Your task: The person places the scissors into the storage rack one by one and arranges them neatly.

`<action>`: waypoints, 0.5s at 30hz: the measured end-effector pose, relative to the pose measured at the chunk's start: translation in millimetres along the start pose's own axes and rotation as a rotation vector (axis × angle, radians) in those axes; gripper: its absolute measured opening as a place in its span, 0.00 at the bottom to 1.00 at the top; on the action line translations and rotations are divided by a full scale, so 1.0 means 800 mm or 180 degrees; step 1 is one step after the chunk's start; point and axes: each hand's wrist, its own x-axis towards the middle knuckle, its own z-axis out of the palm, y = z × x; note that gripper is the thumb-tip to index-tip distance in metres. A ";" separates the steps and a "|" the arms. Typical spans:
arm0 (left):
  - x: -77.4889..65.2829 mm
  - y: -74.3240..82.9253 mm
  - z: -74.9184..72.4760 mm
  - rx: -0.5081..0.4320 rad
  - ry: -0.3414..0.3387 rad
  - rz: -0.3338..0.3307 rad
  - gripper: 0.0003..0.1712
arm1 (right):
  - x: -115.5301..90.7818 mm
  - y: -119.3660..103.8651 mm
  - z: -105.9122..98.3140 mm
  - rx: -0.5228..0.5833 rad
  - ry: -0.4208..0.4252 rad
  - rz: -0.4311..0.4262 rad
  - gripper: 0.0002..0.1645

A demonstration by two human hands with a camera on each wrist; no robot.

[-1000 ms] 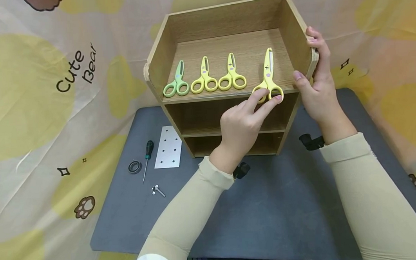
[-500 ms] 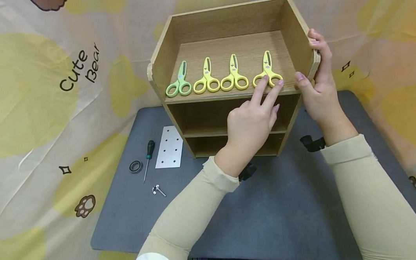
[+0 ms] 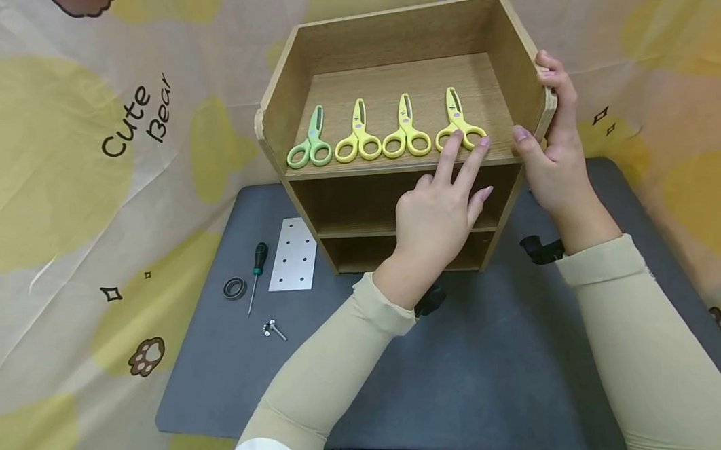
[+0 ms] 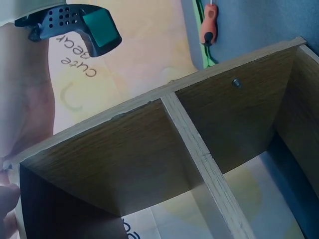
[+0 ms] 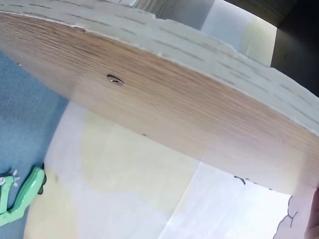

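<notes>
A wooden shelf unit (image 3: 400,39) stands on the desk. In its top compartment lie one green pair of scissors (image 3: 314,127) and three yellow ones in a row, blades pointing to the back. My left hand (image 3: 433,218) reaches in from the front, two fingers extended onto the handle loops of the rightmost yellow scissors (image 3: 454,106); its thumb is spread to the side. These scissors lean slightly left. My right hand (image 3: 555,153) grips the front edge of the right side panel, thumb inside, fingers outside. The left wrist view shows the lower compartments and a screw (image 4: 236,82).
Left of the unit lie a roll of black tape (image 3: 235,289), a screwdriver (image 3: 259,264), a white plate with holes (image 3: 293,256) and loose screws (image 3: 273,329). An orange-handled screwdriver (image 4: 209,25) and a green-handled tool (image 5: 27,194) show beside the unit.
My left hand pinched the rightmost yellow scissors over the front edge, then laid them down at the row's right end. Its fingers have straightened, and the blade tip has swung left.
</notes>
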 end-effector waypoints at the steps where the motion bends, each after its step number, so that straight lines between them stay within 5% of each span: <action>1: 0.000 -0.001 0.000 -0.0005 0.0015 -0.0001 0.33 | 0.000 -0.001 0.001 0.0010 0.0015 0.0004 0.34; 15: -0.001 -0.002 0.001 -0.0044 0.0022 0.0009 0.34 | 0.001 -0.001 0.001 0.0123 0.0058 -0.0008 0.35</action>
